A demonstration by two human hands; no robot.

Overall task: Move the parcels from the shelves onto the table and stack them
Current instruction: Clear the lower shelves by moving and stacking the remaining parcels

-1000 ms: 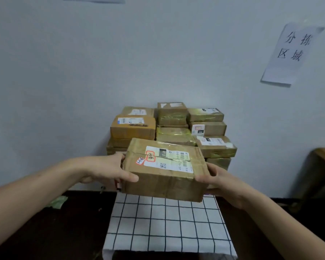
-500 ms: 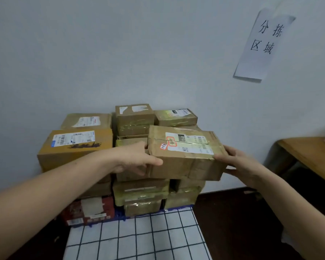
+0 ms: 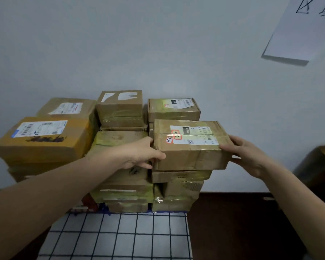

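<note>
- The orange-stickered parcel, a second ago carried in the air over the checked tablecloth, now sits at the right-hand column of the parcel stack. Its underside appears to meet the flat parcel beneath it.
- The left hand grips its left end, thumb laid across the front corner, the other fingers hidden behind the box. The right hand clasps the right end, thumb on the top edge and fingers curled below.
- By my reading this parcel is all but placed. What remains is to settle it square and let go.
- Edges: its front and right sides overhang the flat parcel below, so it could tip forward or to the right if released as it lies.
- The middle-column parcel is just beside its left end and pinches the left hand's room.
- The white-labelled parcel stands close behind, so there is little room to push back.
- To the right is open air above the dark floor, with a wooden piece of furniture well apart. The right hand can withdraw freely that way.
</note>
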